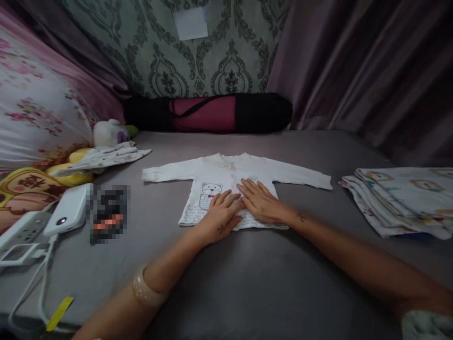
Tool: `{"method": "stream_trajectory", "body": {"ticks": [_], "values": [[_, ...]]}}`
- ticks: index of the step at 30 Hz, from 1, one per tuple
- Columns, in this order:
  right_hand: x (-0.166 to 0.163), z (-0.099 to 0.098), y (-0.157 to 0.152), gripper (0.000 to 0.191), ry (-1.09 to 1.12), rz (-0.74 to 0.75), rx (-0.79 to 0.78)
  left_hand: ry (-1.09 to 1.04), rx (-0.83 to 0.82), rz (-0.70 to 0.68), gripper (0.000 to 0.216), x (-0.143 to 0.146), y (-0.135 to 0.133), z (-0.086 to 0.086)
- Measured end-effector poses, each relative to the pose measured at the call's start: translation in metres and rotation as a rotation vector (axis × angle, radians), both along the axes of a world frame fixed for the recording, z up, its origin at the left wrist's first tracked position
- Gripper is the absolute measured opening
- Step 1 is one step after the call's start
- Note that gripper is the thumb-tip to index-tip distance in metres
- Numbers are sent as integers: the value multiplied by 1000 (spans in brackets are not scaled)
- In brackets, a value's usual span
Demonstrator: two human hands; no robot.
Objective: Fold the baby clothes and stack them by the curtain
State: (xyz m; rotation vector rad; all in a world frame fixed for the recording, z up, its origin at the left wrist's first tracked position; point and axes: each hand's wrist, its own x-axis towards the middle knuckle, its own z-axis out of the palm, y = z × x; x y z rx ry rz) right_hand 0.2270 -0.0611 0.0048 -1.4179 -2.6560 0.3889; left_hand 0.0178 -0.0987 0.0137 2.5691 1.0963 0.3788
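Note:
A small white long-sleeved baby shirt (219,170) lies spread face up on the grey sheet, its sleeves stretched out to both sides. A bear is printed on its left half, with rows of small print along the hem. My left hand (221,215) rests on the lower middle of the shirt, fingers extended and partly over the bear print. Beside it, my right hand (260,200) lies flat on the right half, covering part of a smaller print. The two hands touch or nearly touch near the front opening. Neither holds anything.
Folded printed cloths (406,198) are stacked at the right. To the left are a white power bank (69,210), a power strip (26,231), cables, a blurred-out object (108,212), a plush toy (108,133) and a crumpled cloth (109,157). A long black-and-red bag (205,113) lies along the wall.

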Motion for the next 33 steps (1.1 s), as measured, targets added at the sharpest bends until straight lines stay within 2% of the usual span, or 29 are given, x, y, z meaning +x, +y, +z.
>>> {"method": "stream_trajectory", "body": {"ticks": [4, 8, 12, 15, 20, 28, 33], "values": [[-7, -3, 36, 61, -55, -147, 22, 16, -90, -4, 39, 0, 2, 0], [-10, -4, 82, 64, -93, -255, 16, -12, -108, -6, 39, -1, 3, 0], [-9, -4, 98, 63, -83, -280, 39, -47, -140, -2, 39, -4, 5, -1], [-7, -3, 80, 63, -67, -194, 62, -91, -140, 11, 39, -7, 6, -4], [-6, 2, 21, 63, -63, -21, 49, -196, -107, 21, 47, -12, 7, -7], [-12, 5, -54, 68, -65, 4, 5, -217, -122, 61, 58, -18, 2, 3], [-20, 23, -96, 68, -91, 61, -85, -255, -195, 85, 61, -26, 1, 7]]}}
